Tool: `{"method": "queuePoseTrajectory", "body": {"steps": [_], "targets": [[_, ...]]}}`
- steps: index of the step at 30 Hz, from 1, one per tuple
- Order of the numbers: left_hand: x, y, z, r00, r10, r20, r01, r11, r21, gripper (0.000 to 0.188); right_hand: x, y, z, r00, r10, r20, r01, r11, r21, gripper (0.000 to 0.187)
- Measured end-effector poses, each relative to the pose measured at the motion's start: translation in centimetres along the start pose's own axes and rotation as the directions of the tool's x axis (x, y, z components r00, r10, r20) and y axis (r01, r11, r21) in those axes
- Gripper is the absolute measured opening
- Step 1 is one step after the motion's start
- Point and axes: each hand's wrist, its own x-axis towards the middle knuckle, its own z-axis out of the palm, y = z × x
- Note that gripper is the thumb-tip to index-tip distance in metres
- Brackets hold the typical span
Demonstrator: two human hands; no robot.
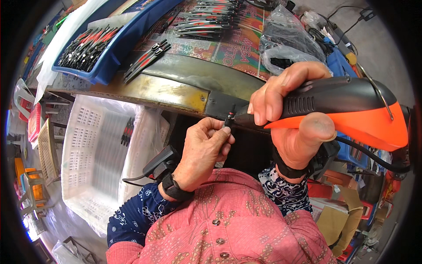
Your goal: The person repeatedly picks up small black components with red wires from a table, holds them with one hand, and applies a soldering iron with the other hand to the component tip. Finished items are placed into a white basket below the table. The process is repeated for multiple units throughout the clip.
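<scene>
My right hand [290,103] is wrapped round a black and orange electric screwdriver [356,99] with a wire hook at its back end. The tool lies nearly level, and its narrow nose points left. Just in front of that nose, my left hand [200,143] pinches a small, slim black piece [228,119] with a bit of red near its top. The nose meets or nearly meets this piece; the exact contact is too small to tell. Most of the piece is hidden by my fingers. Two black and red slim handles [147,59] lie on the bench to the left.
Many similar handles [206,20] are piled at the back of the bench [189,70]. A blue bin [103,72] at the left holds more. Below it stands a white lined basket [94,176] with a few pieces inside. A clear plastic bag [285,39] sits at the back right.
</scene>
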Motion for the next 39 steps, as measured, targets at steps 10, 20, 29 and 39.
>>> {"method": "queuePoseTrajectory", "body": {"steps": [10, 20, 29, 39], "targets": [[0.0, 0.2, 0.4, 0.999, -0.005, -0.037, 0.005, 1.000, 0.003, 0.011, 0.2, 0.4, -0.7, 0.998, 0.006, 0.064, -0.008, 0.999, 0.035, 0.078], [-0.1, -0.1, 0.9, 0.996, 0.041, -0.077, -0.040, 0.999, 0.015, 0.008, 0.6, 0.4, -0.3, 0.996, 0.003, 0.084, 0.002, 0.998, -0.068, 0.071], [-0.5, 0.3, 1.1, 0.998, -0.008, -0.070, 0.003, 0.997, -0.080, 0.008, 0.8, 0.8, -0.4, 0.995, 0.002, 0.095, 0.006, 0.996, -0.084, 0.071], [-0.2, 0.0, 0.8, 0.998, -0.020, -0.060, 0.018, 0.999, -0.038, 0.008, 0.5, 0.9, 0.3, 0.999, -0.025, -0.020, 0.024, 0.998, -0.063, 0.077]]}}
